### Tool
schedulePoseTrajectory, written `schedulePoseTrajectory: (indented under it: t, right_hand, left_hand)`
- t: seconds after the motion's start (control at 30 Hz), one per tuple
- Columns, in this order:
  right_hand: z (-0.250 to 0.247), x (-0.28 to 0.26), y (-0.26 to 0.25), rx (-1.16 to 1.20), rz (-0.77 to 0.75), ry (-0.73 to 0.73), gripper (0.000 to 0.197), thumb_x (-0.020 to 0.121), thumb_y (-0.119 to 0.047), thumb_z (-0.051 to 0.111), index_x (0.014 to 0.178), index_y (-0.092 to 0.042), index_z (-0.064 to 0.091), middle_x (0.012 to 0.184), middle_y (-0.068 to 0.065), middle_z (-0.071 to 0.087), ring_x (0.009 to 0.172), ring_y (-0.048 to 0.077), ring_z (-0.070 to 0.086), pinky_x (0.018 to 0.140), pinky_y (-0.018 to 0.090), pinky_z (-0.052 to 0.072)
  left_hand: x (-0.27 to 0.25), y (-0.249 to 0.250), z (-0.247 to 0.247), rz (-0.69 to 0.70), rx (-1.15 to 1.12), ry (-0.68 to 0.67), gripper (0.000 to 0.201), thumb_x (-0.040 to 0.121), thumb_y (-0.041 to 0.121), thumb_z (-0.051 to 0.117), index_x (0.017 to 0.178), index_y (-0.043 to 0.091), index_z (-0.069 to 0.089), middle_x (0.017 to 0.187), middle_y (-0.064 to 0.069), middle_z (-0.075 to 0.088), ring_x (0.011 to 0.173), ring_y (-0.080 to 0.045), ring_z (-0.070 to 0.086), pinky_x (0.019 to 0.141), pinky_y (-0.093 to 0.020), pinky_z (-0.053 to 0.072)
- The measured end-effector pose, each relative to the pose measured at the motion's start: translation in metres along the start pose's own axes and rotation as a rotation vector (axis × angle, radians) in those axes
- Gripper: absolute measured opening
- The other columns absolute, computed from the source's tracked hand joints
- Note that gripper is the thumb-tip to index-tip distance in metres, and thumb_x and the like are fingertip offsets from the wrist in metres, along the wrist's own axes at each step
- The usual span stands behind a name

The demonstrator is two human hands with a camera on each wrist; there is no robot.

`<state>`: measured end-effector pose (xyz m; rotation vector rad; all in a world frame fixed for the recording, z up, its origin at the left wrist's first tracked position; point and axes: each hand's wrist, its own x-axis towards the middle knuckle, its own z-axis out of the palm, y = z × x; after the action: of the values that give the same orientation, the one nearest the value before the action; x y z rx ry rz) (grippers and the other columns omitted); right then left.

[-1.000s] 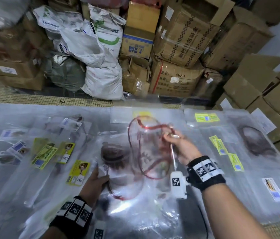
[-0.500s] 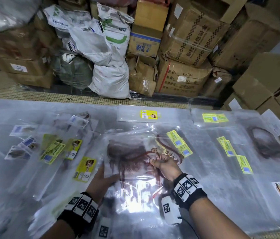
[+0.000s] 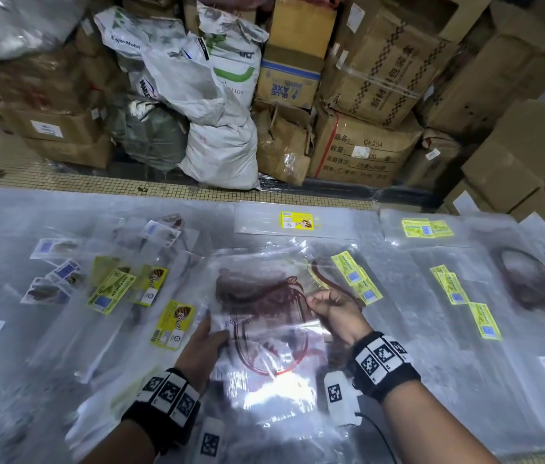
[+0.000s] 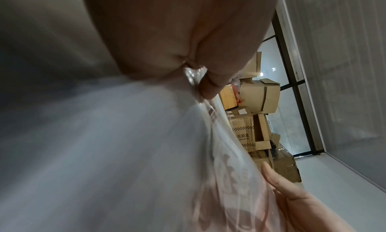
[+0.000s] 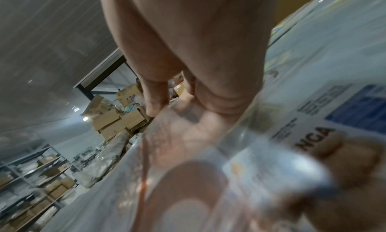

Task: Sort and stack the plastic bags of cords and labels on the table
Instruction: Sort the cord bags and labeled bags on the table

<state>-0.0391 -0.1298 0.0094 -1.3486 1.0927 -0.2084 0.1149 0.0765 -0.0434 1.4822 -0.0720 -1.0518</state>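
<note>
A clear plastic bag of dark red cords [image 3: 264, 309] lies on a pile of bags at the middle of the table [image 3: 13, 226]. My left hand [image 3: 205, 339] pinches its left edge; the left wrist view shows thumb and finger closed on the plastic [image 4: 195, 75]. On the bag's right edge is my right hand [image 3: 329, 308], thumb on top and fingers under the film [image 5: 158, 106]. A red cord [image 5: 144, 177] shows through the plastic. Bags with yellow labels [image 3: 356, 279] lie just beyond the right hand.
More flat bags cover the table: yellow-labelled ones at the left [image 3: 112, 291], back [image 3: 298, 221] and right [image 3: 452, 289], and a dark cord bag [image 3: 529, 283] far right. Sacks [image 3: 221, 152] and cardboard boxes [image 3: 365, 155] stand behind the table.
A second ago my right hand held the red-cord bag up off the table. It has come down onto the middle pile, and both hands now hold it flat there.
</note>
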Motion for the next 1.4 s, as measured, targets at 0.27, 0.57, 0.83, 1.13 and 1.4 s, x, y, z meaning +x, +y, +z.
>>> schedulePoseTrajectory:
  t: [0.27,0.57,0.83,1.13,1.4]
  right_hand:
    - [0.006,-0.009,0.003,-0.110,0.077,-0.150,0.024,0.100,-0.011,0.052,0.116,-0.022,0.066,0.117,0.008,0.069,0.098,0.028,0.069,0.081,0.038,0.059]
    - [0.024,-0.021,-0.003,-0.158,-0.031,-0.178,0.030,0.097,0.002,0.054,0.125,-0.007,0.061,0.076,0.003,0.062,0.046,-0.001,0.052,0.046,0.013,0.039]
    - [-0.037,0.008,-0.004,0.041,-0.040,0.196,0.022,0.091,0.006,0.062,0.108,-0.008,0.065,0.096,0.023,0.071,0.069,0.027,0.063,0.059,0.037,0.053]
    - [-0.064,0.021,0.016,-0.865,0.004,0.374,0.032,0.074,-0.047,0.079,0.081,-0.027,0.056,0.107,0.005,0.055,0.105,0.028,0.051,0.096,0.042,0.045]
    - [-0.060,0.013,0.009,-0.202,-0.091,0.237,0.029,0.077,-0.024,0.082,0.103,-0.024,0.070,0.112,0.013,0.070,0.089,0.025,0.069,0.086,0.044,0.056]
  left_hand:
    - [-0.010,0.010,0.005,-0.010,-0.057,-0.035,0.046,0.090,0.000,0.055,0.123,0.033,0.056,0.093,-0.005,0.074,0.078,-0.020,0.068,0.073,-0.038,0.052]
    - [-0.008,0.007,-0.001,0.008,-0.082,-0.061,0.059,0.086,-0.019,0.052,0.138,0.009,0.048,0.103,-0.023,0.071,0.084,-0.037,0.070,0.075,-0.045,0.059]
    - [-0.005,0.024,0.011,0.129,0.120,-0.004,0.037,0.086,-0.012,0.057,0.102,0.021,0.062,0.098,-0.022,0.070,0.080,-0.033,0.068,0.076,-0.051,0.057]
    - [-0.005,0.011,0.013,-0.026,-0.096,-0.015,0.080,0.090,-0.016,0.049,0.155,0.018,0.017,0.127,-0.001,0.051,0.085,-0.021,0.063,0.072,-0.036,0.052]
    - [-0.015,0.020,0.019,0.017,-0.137,-0.074,0.078,0.092,-0.016,0.047,0.155,0.011,0.011,0.151,-0.010,0.035,0.108,-0.015,0.045,0.086,-0.029,0.042]
